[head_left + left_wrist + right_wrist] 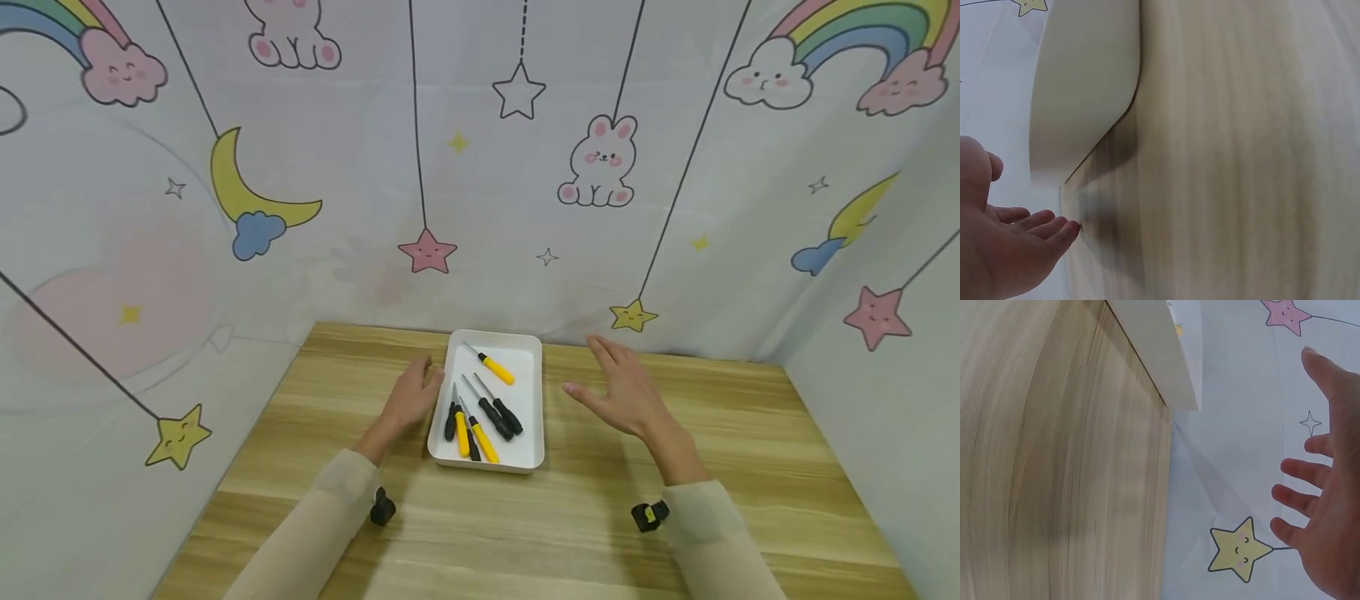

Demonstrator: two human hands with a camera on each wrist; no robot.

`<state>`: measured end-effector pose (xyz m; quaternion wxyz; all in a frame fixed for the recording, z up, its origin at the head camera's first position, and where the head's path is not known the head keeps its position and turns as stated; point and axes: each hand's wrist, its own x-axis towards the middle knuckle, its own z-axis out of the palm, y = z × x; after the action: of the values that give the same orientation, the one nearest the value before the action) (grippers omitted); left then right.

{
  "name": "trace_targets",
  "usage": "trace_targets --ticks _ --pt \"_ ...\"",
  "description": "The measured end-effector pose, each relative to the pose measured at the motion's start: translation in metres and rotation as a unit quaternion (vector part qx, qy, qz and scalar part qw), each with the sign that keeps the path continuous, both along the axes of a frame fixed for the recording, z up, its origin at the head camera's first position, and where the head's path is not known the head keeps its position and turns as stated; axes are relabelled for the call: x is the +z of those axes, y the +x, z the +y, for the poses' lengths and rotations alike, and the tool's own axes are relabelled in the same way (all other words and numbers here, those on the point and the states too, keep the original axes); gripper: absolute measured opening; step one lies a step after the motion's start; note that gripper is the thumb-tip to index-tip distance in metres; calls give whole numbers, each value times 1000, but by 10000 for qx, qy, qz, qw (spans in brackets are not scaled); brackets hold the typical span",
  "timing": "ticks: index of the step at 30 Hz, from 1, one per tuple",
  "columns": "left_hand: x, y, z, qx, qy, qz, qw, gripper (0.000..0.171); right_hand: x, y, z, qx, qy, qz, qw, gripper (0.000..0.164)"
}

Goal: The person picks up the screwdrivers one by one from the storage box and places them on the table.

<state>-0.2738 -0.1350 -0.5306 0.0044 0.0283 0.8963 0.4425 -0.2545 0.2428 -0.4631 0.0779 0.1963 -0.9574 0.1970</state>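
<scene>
A white rectangular tray (529, 392) sits toward the back of the table, holding several screwdrivers. One with a yellow handle (498, 370) lies alone near the far end. Two black-handled screwdrivers (496, 419) lie side by side in the middle, and a mixed cluster of yellow and black handles (462, 435) fills the near left corner. My left hand (408, 396) is right at the tray's left rim, fingers relaxed and holding nothing. To the right of the tray, apart from it, my right hand (626, 392) hovers with spread fingers and thumb, also holding nothing.
The wood-grain table (600, 533) ends at a white curtain (495, 292) printed with stars and rabbits, which stands close behind the tray and also closes off both sides. Small black devices (649, 516) are worn at both wrists.
</scene>
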Motion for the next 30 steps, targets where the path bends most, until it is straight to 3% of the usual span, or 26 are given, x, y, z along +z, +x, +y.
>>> trace_targets --ticks 4,10,16,24,30 --pt "-4 3 2 -7 70 -151 9999 61 1 0 -6 87 -16 25 10000 96" --pt "-10 2 5 60 404 169 9990 53 2 -2 -12 120 -31 47 9999 95" --pt "-17 -1 6 30 541 244 9982 51 5 -5 -17 127 13 -17 9999 95" --pt "-17 -1 10 -53 815 267 9963 53 5 -7 -26 117 99 -306 9994 97" --pt "-18 1 15 -150 963 238 9950 54 3 -6 -33 169 42 -270 9995 97"
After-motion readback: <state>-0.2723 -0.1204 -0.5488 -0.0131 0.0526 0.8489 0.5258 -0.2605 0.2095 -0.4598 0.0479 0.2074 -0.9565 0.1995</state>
